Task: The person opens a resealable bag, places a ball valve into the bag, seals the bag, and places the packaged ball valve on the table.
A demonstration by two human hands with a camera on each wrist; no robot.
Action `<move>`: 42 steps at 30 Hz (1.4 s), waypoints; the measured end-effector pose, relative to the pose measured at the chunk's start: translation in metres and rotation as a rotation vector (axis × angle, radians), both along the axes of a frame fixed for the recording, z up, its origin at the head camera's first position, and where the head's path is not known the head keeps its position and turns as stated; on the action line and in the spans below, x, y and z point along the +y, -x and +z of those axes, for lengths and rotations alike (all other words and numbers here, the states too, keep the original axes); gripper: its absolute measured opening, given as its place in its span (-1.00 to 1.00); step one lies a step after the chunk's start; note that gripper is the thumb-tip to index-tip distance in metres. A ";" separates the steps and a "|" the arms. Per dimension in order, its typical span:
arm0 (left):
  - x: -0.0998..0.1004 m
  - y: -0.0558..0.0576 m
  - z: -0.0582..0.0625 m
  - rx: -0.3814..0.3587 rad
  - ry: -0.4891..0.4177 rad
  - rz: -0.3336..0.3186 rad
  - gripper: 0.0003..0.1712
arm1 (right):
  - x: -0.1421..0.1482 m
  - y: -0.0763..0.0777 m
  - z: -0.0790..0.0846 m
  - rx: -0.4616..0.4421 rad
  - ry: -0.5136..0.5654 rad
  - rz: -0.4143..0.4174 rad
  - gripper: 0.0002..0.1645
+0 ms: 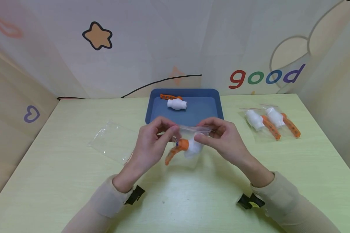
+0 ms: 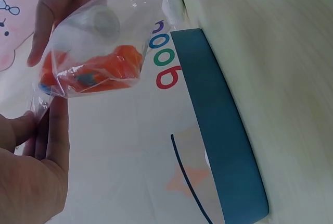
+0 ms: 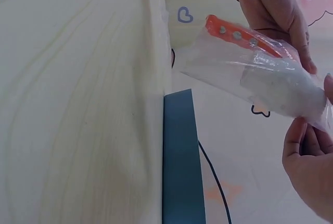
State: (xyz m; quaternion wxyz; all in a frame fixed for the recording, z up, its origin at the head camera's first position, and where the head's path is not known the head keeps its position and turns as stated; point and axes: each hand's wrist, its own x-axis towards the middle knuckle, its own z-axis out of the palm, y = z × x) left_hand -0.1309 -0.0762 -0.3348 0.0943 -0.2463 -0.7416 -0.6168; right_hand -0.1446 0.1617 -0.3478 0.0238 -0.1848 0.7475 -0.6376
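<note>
Both hands hold up a clear zip bag [image 1: 192, 129] by its top edge in the head view. My left hand [image 1: 151, 142] pinches the left end of that edge, and my right hand [image 1: 226, 139] pinches the right end between thumb and fingers. Inside the bag lies a white plastic ball valve [image 1: 194, 149] with an orange lever handle [image 1: 171, 154] hanging to the lower left. Both wrist views show the bag raised above the table, with the orange handle [image 2: 104, 72] seen through the film. Whether the seal is closed I cannot tell.
Behind the hands stands a blue tray [image 1: 205, 105] holding another white valve [image 1: 177, 104] with an orange handle. Two bagged valves [image 1: 254, 119] lie at the right. Left of the hands, a clear bag [image 1: 113, 142] lies flat on the table [image 1: 61, 191]. A printed curtain [image 1: 151, 42] hangs behind.
</note>
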 end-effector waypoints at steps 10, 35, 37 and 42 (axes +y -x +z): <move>-0.003 0.001 0.000 0.000 -0.040 0.068 -0.95 | 0.003 0.002 -0.001 -0.001 0.131 0.044 -0.75; -0.002 0.003 0.000 -0.022 -0.025 0.059 -0.90 | 0.000 -0.001 0.003 0.041 0.239 -0.043 -0.88; -0.002 0.003 0.000 -0.029 -0.020 0.055 -0.88 | 0.000 -0.002 0.004 0.037 0.234 -0.059 -0.88; -0.001 0.003 -0.001 -0.016 0.000 0.054 -0.87 | 0.000 -0.001 0.003 0.035 0.232 -0.056 -0.91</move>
